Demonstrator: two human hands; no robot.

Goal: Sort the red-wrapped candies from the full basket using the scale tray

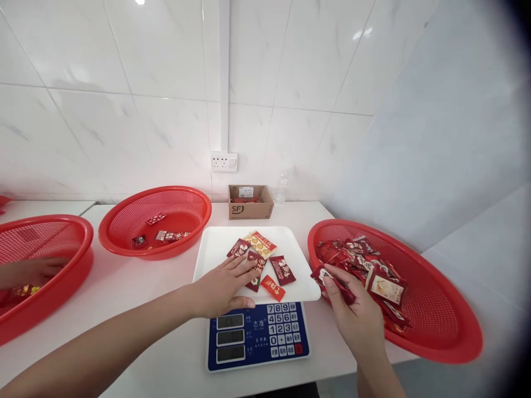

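Observation:
My left hand (226,283) lies flat with its fingers stretched over a dark red snack packet (256,271) on the scale's white tray (211,249). Around it on the tray are a yellow and red packet (261,243), a bright red packet (272,288) and two more dark red packets, one to the right (283,270). Beside the tray's right edge, my right hand (352,304) pinches a dark red snack packet (344,290) between thumb and fingers. It is at the near-left rim of a red basket (440,320) heaped with similar packets.
The scale's blue keypad panel (257,354) faces me. Another red basket (155,193) with a few packets stands at back left. At far left, another person's hand (37,271) reaches into a further red basket (78,260). A cardboard box (251,210) stands near the wall.

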